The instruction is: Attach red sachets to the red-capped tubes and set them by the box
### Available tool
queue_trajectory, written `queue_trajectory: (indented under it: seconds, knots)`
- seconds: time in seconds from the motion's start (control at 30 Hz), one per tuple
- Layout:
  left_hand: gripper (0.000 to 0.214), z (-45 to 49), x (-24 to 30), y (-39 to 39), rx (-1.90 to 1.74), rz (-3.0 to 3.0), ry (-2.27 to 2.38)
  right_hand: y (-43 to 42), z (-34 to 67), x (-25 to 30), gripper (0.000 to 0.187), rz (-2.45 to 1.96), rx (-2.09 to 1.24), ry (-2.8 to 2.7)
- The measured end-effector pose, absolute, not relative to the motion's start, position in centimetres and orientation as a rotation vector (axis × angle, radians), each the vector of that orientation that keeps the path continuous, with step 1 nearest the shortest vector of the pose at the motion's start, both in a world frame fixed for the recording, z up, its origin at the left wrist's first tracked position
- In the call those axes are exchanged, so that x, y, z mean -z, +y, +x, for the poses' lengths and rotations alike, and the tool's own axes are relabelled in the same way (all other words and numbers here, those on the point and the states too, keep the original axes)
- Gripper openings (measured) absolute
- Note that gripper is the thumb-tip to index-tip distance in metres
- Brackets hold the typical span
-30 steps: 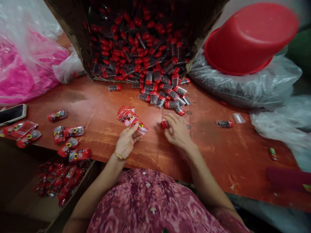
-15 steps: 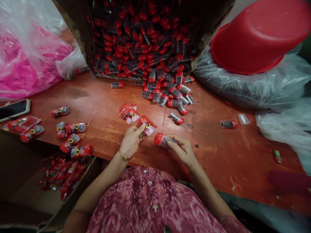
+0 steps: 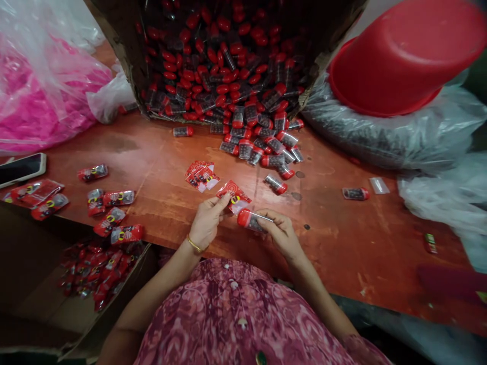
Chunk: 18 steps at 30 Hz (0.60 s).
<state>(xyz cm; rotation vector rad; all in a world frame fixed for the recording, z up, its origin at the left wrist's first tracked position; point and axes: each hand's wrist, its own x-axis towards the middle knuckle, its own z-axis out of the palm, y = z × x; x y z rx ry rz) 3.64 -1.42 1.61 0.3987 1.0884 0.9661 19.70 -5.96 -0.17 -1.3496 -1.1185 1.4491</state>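
Between thumb and fingers, my left hand [image 3: 210, 217] pinches a red printed sleeve [image 3: 236, 196] with a clear patch. My right hand [image 3: 280, 230] grips a small clear bottle [image 3: 249, 219] with dark contents, its red cap pointing left. The cap lies close to the sleeve's lower edge; whether they touch I cannot tell. Just beyond my left hand is a small stack of the same sleeves [image 3: 201, 176]. A loose bottle [image 3: 276, 184] rests past my right hand, in front of a heap of similar bottles [image 3: 266, 142].
A tipped carton [image 3: 131, 76] full of bottles opens toward me. Sleeved bottles [image 3: 118, 198] lie at left, above an open box [image 3: 125, 299] holding more. A phone [image 3: 23, 170], a pink-filled bag [image 3: 45, 96] and a red bucket [image 3: 388, 61] stand around the table.
My right hand has moved slightly left with the bottle, bringing its red cap closer to the sleeve. The sleeve in my left hand has shifted a little and turned.
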Motion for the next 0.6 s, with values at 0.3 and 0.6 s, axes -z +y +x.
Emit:
queue_trajectory:
  seconds: [0.3,0.6]
  knots:
    - [0.043,4.07,-1.44,-1.33,-0.991,0.367,1.144,-6.34,19.52,0.43,0.026,-1.333,-1.464,-1.119]
    - [0.037,3.77,-1.04,-1.49,-1.025,0.547,1.158,-6.08,19.46,-0.27,0.022,-1.370,-1.295,-1.171]
